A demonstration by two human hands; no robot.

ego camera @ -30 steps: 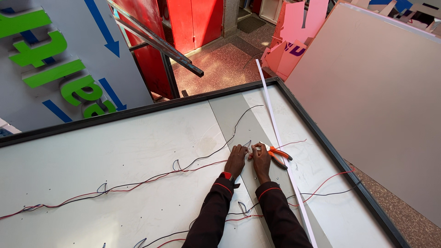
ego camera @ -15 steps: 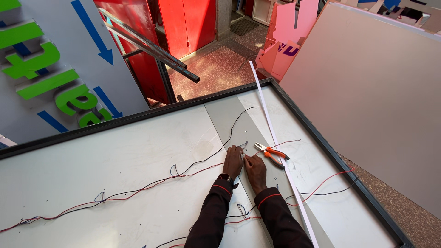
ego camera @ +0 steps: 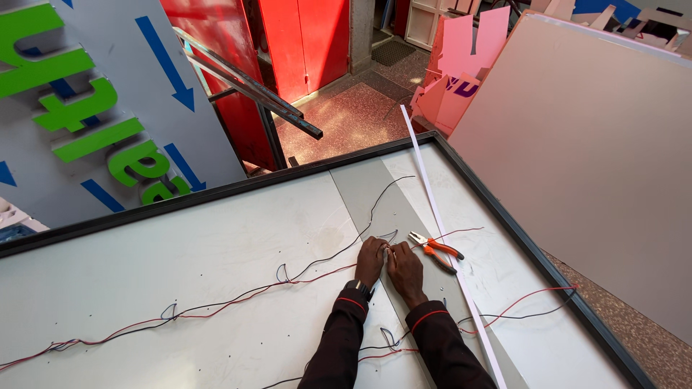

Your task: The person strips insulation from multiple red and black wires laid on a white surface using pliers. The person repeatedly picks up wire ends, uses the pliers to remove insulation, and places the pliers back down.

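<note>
My left hand (ego camera: 370, 261) and my right hand (ego camera: 405, 269) are pressed close together on a large white sign panel (ego camera: 216, 274) with a dark frame. Between their fingertips they pinch the ends of thin red and black wires (ego camera: 310, 272) that run leftward across the panel. Orange-handled pliers (ego camera: 435, 249) lie on the panel just right of my right hand, untouched. A long white strip (ego camera: 443, 230) lies diagonally past the pliers.
More red and black wire (ego camera: 520, 306) loops at the panel's right side. A grey signboard with green letters and blue arrows (ego camera: 94, 115) leans at the left. Dark metal bars (ego camera: 252, 86), red doors (ego camera: 303, 43), pink cutouts (ego camera: 461, 65) and a big pale board (ego camera: 591, 144) surround it.
My hands have stayed together on the wires by the pliers. The view has shifted slightly, so the panel appears a little higher and further right.
</note>
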